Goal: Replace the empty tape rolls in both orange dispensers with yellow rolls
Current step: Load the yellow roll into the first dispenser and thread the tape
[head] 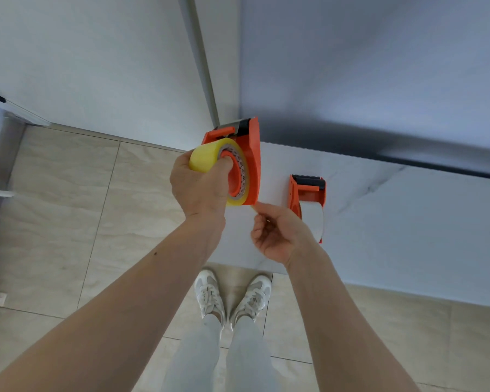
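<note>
a white marble-look counter (408, 222) with faint grey veins runs along a pale wall (96, 66). beige floor tiles (68, 207) with thin dark joints lie below. a grey vertical trim (203, 66) divides the wall. light is soft, bluish.

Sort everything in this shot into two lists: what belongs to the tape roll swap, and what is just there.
Part of the job:
- orange plastic dispenser in hand
- yellow tape roll on its hub
- second orange dispenser on the white marble-look counter
- left hand, gripping the roll
- right hand

Just there:
- beige floor tiles
- white sneakers
</note>
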A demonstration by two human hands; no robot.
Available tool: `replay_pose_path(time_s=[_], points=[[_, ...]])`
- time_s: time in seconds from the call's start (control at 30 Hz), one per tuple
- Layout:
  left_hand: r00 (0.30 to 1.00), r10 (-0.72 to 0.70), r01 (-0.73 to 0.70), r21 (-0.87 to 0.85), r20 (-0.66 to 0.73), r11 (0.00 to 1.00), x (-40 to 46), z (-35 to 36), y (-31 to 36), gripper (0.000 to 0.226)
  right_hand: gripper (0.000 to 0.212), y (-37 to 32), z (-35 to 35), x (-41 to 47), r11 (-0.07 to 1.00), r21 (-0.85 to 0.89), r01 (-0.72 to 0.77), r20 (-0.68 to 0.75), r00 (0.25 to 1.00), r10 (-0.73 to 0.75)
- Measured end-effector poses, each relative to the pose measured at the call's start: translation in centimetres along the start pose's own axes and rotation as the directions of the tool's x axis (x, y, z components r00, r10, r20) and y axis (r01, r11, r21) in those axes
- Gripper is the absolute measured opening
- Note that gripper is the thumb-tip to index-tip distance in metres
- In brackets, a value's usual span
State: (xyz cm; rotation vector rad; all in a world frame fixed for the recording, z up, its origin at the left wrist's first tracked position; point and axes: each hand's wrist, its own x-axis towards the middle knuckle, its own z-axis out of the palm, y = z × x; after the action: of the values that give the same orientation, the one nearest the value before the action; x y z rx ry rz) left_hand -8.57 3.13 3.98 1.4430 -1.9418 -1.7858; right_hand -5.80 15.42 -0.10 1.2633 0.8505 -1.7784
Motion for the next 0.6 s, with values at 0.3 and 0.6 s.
replay_pose_path(time_s=[0.3, 0.6], points=[[0.993, 0.031, -0.048, 0.149, 0.114, 0.988, -1.0, 0.6, -2.9, 0.047, 0.011, 4.7, -0.2, 1.4, 0.966, -0.167, 0.199, -0.208, 0.95, -0.232], [0.908, 0.02, -0.148, 0.275, 0.419, 0.95, -2.6, -0.8, -7.7, 0.071, 0.016, 9.2, -1.7, 3.3, 0.947, -0.246, 0.206, -0.277, 0.921, -0.273]])
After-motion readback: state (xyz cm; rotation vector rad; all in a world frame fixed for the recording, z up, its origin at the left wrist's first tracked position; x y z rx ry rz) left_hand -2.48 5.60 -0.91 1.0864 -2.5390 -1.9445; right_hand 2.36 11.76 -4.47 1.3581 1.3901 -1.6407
